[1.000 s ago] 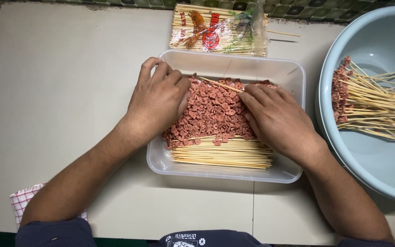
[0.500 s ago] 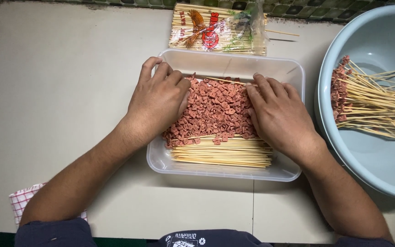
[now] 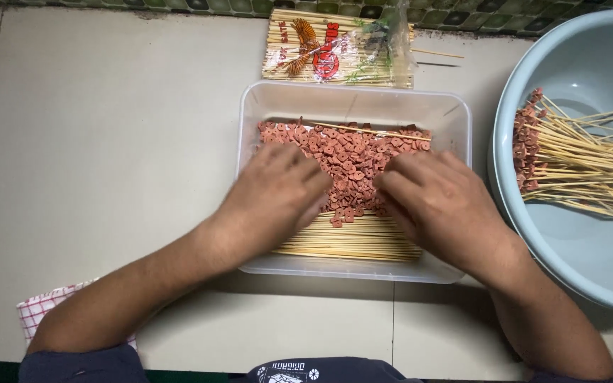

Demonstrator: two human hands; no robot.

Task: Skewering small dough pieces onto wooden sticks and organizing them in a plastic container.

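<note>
Left hand [image 3: 278,195] and right hand [image 3: 438,202] palm-down, fingers spread, pressing on red meat skewers [image 3: 349,159] inside clear plastic tray [image 3: 250,106]. Bare stick ends [image 3: 352,241] show between wrists. Tray sits on pale tiled surface [image 3: 108,142]. Packet of bamboo sticks [image 3: 338,50] just behind tray. Blue basin [image 3: 576,57] at right holds more skewers [image 3: 569,163]. Checked cloth [image 3: 40,308] near left forearm.

A beige tiled counter [image 3: 108,142] carries a clear plastic tub [image 3: 355,96] mid-counter, a skewer packet [image 3: 338,48] at the far edge, a pale blue basin [image 3: 576,269] at the right edge, and a checked cloth [image 3: 40,312] at the near-left edge.
</note>
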